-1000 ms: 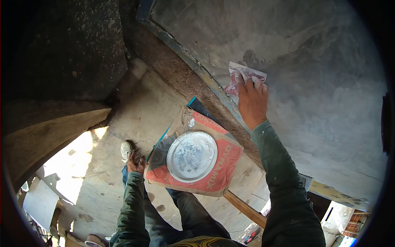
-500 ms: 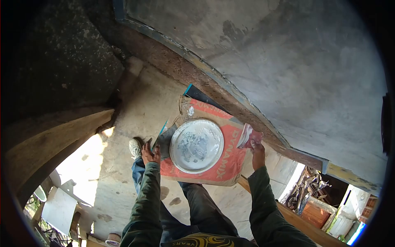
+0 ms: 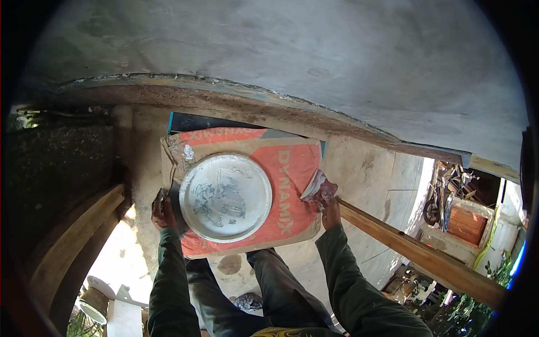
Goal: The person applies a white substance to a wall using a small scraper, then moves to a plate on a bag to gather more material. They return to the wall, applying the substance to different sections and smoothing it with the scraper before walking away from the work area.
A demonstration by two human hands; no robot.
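Observation:
A round white plate smeared with grey paste lies on a red and brown Dynamix paper sack spread on the concrete floor. My right hand is at the sack's right edge, shut on a folded piece of reddish, paste-stained sandpaper. My left hand rests at the sack's left edge beside the plate, holding a small dark tool that I cannot make out. My legs in dark trousers show below the sack.
A grey plastered wall rises just beyond the sack, with a rough brown strip along its base. A long wooden plank runs to the lower right. Timber lies at left. A bucket sits lower left.
My right hand came down from the wall with the sandpaper to the sack's right edge. The view swung down and round, so the sack and plate now sit centred before me.

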